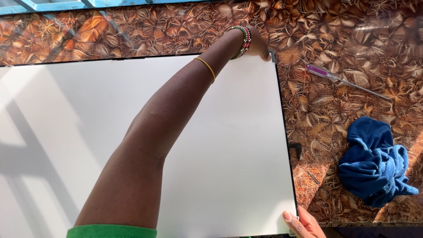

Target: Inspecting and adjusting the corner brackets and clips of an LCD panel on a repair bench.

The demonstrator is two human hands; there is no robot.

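Note:
A large white flat panel (229,145) with a thin dark edge lies on a table covered in a brown leaf pattern (343,39). My left arm, in a green sleeve with bead bracelets and a yellow band, stretches across the panel. My left hand (257,44) grips the panel's far right corner beside a small grey tab (272,55). My right hand (304,224) holds the near right corner, thumb on the white face. Its fingers are mostly out of frame.
A slim screwdriver with a clear purple handle (335,78) lies right of the panel. A crumpled blue cloth (374,161) sits near the table's front edge. A small black bracket (296,149) and a tiny metal piece (313,177) lie beside the panel. A blue frame (66,4) runs along the back.

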